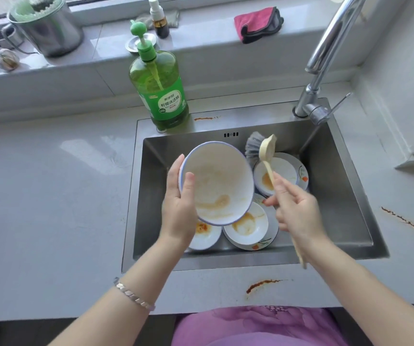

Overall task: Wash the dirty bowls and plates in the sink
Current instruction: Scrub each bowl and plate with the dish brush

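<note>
The left hand (178, 203) is gripping a white bowl with a blue rim (217, 183), thumb curled over the edge and fingers wrapping behind it, and is holding it tilted above the steel sink (338, 186). Inside, the bowl is carrying a thin brownish film and a small pool of orange-brown residue near its lower side. The right hand (295, 211) is clasping the pale handle of a dish brush (267, 148) with curled fingers; the bristle head is pointing toward the back of the sink, just beside the bowl and not touching it. More dirty dishes are lying on the sink floor: a shallow dish (283, 168) at the back right is sitting on a floral-rimmed plate and holding an orange smear, another shallow dish (248, 228) at the front is showing brown sauce streaks, and a small saucer (207, 236), partly hidden under the left wrist, is holding orange scraps. A green detergent bottle (159, 88), roughly full of liquid, is standing on the sink's back ledge. On the windowsill a metal pot (51, 31) is holding green and dark scrubbing pads.
</note>
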Demonstrator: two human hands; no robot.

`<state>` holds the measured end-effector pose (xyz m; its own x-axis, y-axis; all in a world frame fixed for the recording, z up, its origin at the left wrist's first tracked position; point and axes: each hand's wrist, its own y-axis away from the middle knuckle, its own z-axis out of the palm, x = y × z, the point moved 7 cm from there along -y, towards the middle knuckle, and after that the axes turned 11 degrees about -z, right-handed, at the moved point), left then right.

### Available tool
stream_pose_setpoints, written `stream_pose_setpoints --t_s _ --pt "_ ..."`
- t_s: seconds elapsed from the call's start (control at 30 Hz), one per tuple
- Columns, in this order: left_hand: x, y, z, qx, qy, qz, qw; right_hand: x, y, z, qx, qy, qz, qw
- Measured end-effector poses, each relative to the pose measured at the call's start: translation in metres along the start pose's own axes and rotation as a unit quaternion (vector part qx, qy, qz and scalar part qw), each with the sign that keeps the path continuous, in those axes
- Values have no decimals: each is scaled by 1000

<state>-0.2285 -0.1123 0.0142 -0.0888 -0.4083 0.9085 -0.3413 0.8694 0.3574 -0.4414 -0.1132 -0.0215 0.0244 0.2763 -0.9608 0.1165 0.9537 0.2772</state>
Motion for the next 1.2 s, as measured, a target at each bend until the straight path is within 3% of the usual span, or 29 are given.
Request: stream_pose_setpoints --t_s 0.07,0.13,0.27,0.37,0.47,0.5,0.63,0.8,0.93,1.0,1.1,1.2 --pt "3 -7 -7 0 -95 -7 995 -23 -2 -10 -26 90 -91 991" --pt "2 -14 -10 -10 -173 -34 984 -36 -2 1 -104 177 -164 965" --pt "-3 -19 -7 -66 -227 -101 966 -33 -8 21 -193 406 -309 838" --pt "-5 -21 -10 -95 -202 -167 960 -26 -9 21 -239 455 -313 799" --pt "0 -26 -15 -90 -211 -192 954 -15 9 19 -248 548 -363 712" --pt "2 -28 -15 -85 -216 -188 954 -10 20 21 -255 553 -374 699" --pt "5 -25 -5 -114 -267 -173 941 -7 20 31 -293 522 -331 729" --pt "6 -21 0 -128 -286 -154 937 -24 4 19 -206 560 -370 712" --pt "11 -28 -9 -94 -320 -113 936 7 31 23 -332 437 -191 814" --pt "8 -24 -7 -97 -341 -114 928 6 17 20 -305 402 -167 847" --pt "7 -21 -5 -101 -340 -106 929 1 1 13 -270 417 -163 853" --pt "11 -27 -8 -84 -356 -80 927 10 24 24 -332 393 -102 851"
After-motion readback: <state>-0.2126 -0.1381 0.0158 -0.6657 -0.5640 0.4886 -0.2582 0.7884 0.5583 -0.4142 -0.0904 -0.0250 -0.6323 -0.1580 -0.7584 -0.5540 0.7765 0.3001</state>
